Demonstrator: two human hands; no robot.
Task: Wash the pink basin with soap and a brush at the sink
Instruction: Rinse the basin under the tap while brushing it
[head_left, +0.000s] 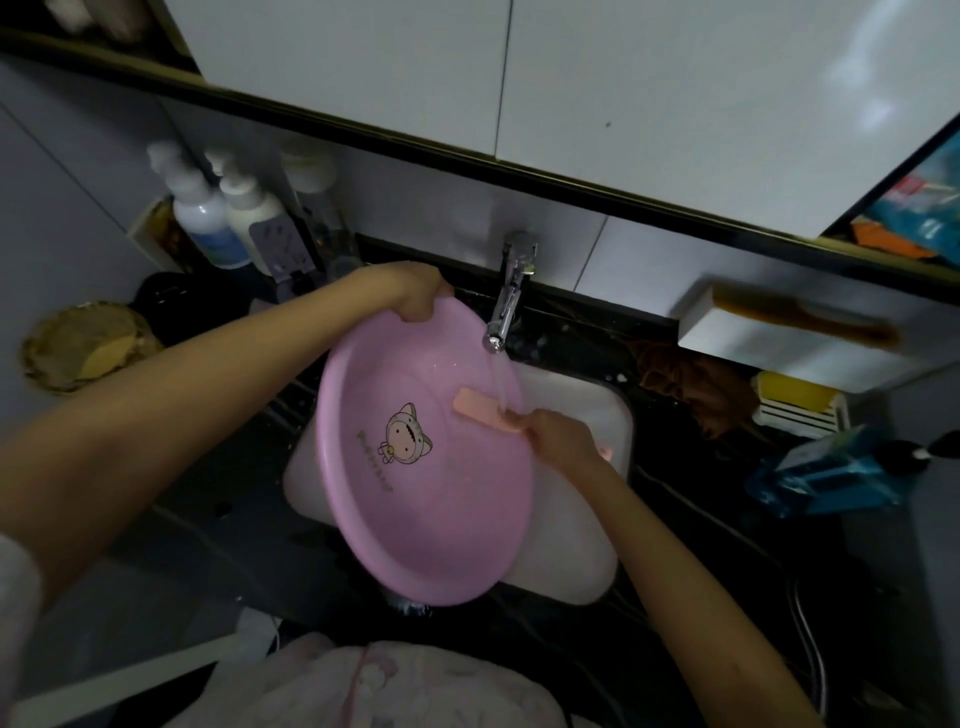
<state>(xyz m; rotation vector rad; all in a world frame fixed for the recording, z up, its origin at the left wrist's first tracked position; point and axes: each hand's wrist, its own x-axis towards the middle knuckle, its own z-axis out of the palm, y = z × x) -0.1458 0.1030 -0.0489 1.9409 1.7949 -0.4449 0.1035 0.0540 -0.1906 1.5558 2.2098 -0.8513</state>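
The pink basin is round, shallow, glossy plastic, with 1 cartoon figure in a cat-eared hood and a line of small lettering printed on its floor. It stands tilted on edge in the white sink, its open side facing up and toward the right grip. Its far rim sits under the left grip, which curls over that edge, and its near rim hangs past the sink's front edge. The brush is peach-pink, flat and oblong. Its handle is in the right grip, and its head reaches out from that grip over the basin's right rim, where a thin stream of water lands.
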